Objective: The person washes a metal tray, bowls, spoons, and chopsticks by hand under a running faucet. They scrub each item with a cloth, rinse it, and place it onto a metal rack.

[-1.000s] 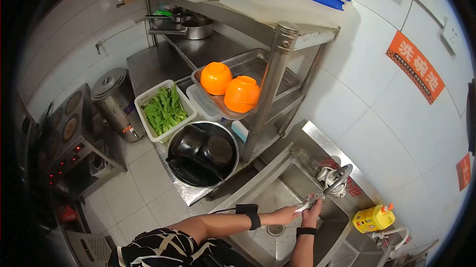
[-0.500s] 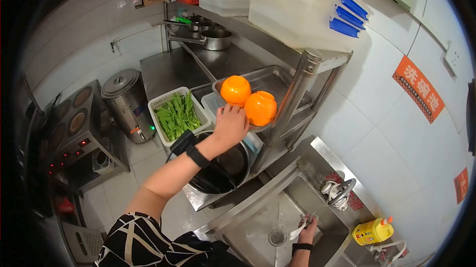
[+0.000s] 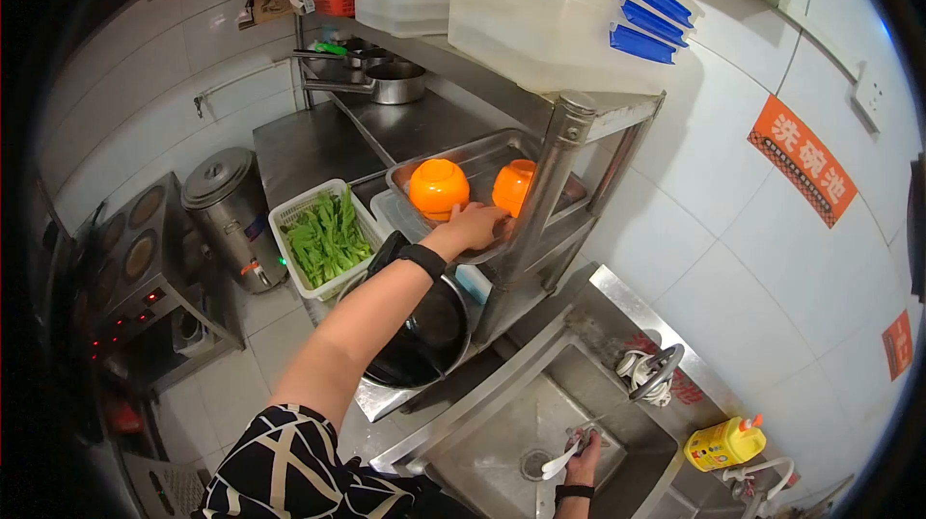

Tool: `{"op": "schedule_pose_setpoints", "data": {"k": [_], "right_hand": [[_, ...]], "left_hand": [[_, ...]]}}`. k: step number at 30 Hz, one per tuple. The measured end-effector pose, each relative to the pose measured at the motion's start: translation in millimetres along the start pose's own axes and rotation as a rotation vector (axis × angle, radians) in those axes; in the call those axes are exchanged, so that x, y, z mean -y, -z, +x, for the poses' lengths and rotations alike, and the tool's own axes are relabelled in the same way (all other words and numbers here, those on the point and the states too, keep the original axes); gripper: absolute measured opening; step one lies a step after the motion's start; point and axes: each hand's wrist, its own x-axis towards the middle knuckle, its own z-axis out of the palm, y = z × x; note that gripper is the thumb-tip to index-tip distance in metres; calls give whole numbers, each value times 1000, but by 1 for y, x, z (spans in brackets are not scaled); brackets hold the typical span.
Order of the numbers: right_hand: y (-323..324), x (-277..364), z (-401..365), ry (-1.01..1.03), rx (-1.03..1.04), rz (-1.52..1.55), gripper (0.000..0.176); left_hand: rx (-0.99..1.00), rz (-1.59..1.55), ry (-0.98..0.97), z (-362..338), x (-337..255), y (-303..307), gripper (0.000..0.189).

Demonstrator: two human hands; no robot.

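Observation:
Two orange bowls lie upside down on a metal tray [image 3: 405,170] on the shelf: the left bowl [image 3: 439,188] in plain view, the right bowl [image 3: 512,185] partly behind the shelf post. My left hand [image 3: 473,229] reaches over the tray just below the bowls, its fingertips by the right bowl and partly hidden by the post; its grip cannot be made out. Over the sink [image 3: 482,442], my right hand [image 3: 585,458] is closed round white spoons [image 3: 558,464], whose ends point down-left near the drain.
A white basket of green vegetables [image 3: 326,235] and a black pot [image 3: 424,336] stand left of the tray. A metal post [image 3: 537,191] rises beside the right bowl. A yellow bottle [image 3: 723,444] and faucet [image 3: 660,371] line the sink's right side.
My left hand has moved right from the left bowl toward the right bowl, which now sits farther right and partly behind the post. The view has shifted slightly. My right hand still holds the spoons.

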Motion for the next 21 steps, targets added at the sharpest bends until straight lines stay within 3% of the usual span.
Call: {"op": "schedule_pose_setpoints", "data": {"k": [3, 5, 7, 9, 11, 12, 14, 17, 18, 21], "right_hand": [[3, 3, 1, -18, 3, 66, 19], [7, 5, 18, -7, 12, 116, 19], [7, 9, 28, -7, 19, 168, 19], [-5, 15, 33, 45, 83, 228, 19], [-16, 19, 32, 40, 36, 179, 21], [-21, 21, 27, 41, 105, 151, 20], [-27, 21, 19, 16, 162, 152, 24], [-26, 19, 19, -46, 78, 202, 28], [-25, 20, 17, -41, 75, 201, 28], [-27, 21, 12, -114, 129, 236, 32]], "left_hand": [[-92, -142, -166, 18, 3, -17, 35], [54, -115, -189, 5, -16, 19, 29], [-280, -202, -186, -4, -9, 35, 26], [-676, -57, -140, -18, 0, 67, 26], [-832, -11, 37, -16, 24, 80, 25], [-834, -5, 43, -9, 43, 83, 25], [-473, -192, 269, 13, 85, 67, 34], [-339, -260, 204, 27, 114, 40, 46], [-312, -305, 270, 20, 97, 52, 44], [-191, -369, 213, 19, 81, 55, 47]]}}
